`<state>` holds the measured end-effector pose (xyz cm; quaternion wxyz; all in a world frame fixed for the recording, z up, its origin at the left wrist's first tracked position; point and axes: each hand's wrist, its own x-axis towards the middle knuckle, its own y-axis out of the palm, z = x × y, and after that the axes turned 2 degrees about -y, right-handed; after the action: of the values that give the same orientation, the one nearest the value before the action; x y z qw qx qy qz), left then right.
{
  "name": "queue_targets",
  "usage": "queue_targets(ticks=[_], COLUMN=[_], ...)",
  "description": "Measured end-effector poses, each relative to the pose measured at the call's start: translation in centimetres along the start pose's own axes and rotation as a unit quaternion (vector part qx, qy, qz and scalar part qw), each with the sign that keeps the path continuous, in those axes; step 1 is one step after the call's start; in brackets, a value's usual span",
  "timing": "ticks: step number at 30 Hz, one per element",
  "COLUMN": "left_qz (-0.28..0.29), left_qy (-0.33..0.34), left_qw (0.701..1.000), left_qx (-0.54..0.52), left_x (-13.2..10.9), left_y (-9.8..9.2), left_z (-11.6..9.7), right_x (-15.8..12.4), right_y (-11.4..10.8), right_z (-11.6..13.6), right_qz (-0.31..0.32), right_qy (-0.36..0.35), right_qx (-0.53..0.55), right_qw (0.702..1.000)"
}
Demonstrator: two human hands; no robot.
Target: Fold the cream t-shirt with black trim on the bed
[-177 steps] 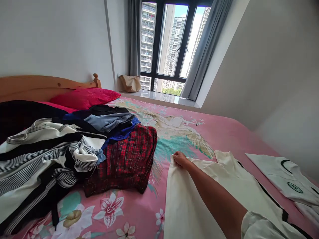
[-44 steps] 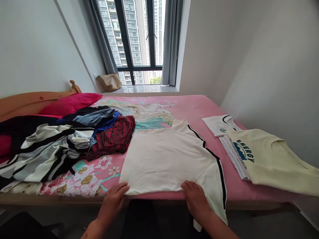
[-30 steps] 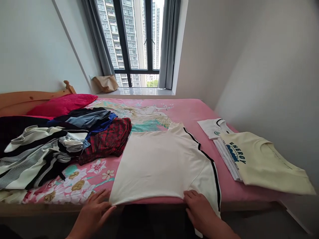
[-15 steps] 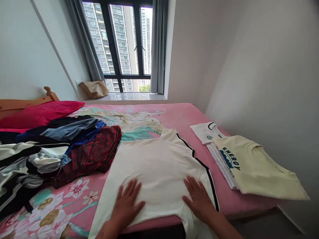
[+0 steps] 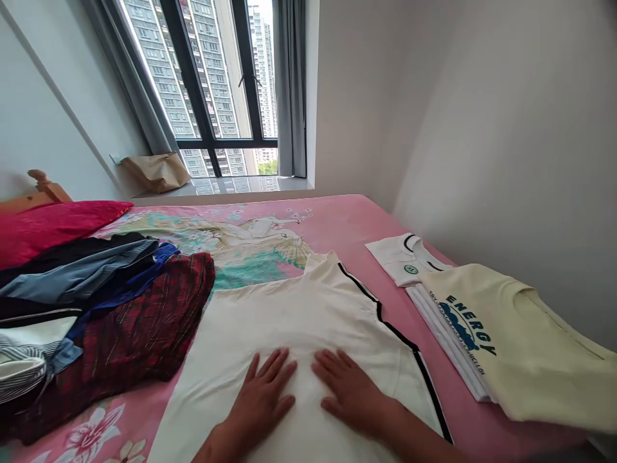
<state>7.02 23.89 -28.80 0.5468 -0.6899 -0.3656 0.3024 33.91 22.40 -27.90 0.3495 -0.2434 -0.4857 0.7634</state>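
A white shirt (image 5: 289,315) with a black stripe along its right side lies spread on the bed, its neck end pointing away from me. My left hand (image 5: 265,392) rests palm down on the middle of the shirt, fingers apart. Beside it, my right hand (image 5: 349,389) also presses flat on the fabric, with its thumb pointing toward the left hand. Neither hand grips anything. The shirt's nearest edge falls outside the view.
Loose clothes, among them a red plaid garment (image 5: 139,315), are heaped at left near a red pillow (image 5: 67,222). On the right lie a folded cream shirt (image 5: 520,347) and a white shirt (image 5: 398,257). Behind the pink bedsheet (image 5: 347,218), a paper bag (image 5: 157,172) sits on the windowsill.
Both hands stay flat on the shirt but are now closer together, the right one having slid left toward the middle. My view has shifted nearer and to the right.
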Motion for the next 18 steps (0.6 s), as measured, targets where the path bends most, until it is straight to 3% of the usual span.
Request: queue_targets(ticks=[3, 7, 12, 18], left_qz=[0.013, 0.012, -0.051, -0.149], left_qy=[-0.144, -0.291, -0.357, -0.405], left_qw=[0.990, 0.956, 0.933, 0.902], left_qx=[0.002, 0.020, 0.004, -0.030], left_x=[1.9, 3.5, 7.2, 11.0], left_y=[-0.9, -2.0, -1.7, -1.7], left_z=[4.7, 12.0, 17.1, 21.3], right_x=[1.3, 1.9, 1.8, 2.0], right_y=[0.6, 2.5, 3.8, 2.9], right_z=[-4.7, -8.3, -8.6, -8.3], right_qz=[-0.034, -0.115, -0.169, -0.165], right_qy=[0.110, 0.102, 0.054, 0.051], right_qx=[-0.057, -0.143, -0.218, -0.245], right_qw=[0.992, 0.978, 0.960, 0.954])
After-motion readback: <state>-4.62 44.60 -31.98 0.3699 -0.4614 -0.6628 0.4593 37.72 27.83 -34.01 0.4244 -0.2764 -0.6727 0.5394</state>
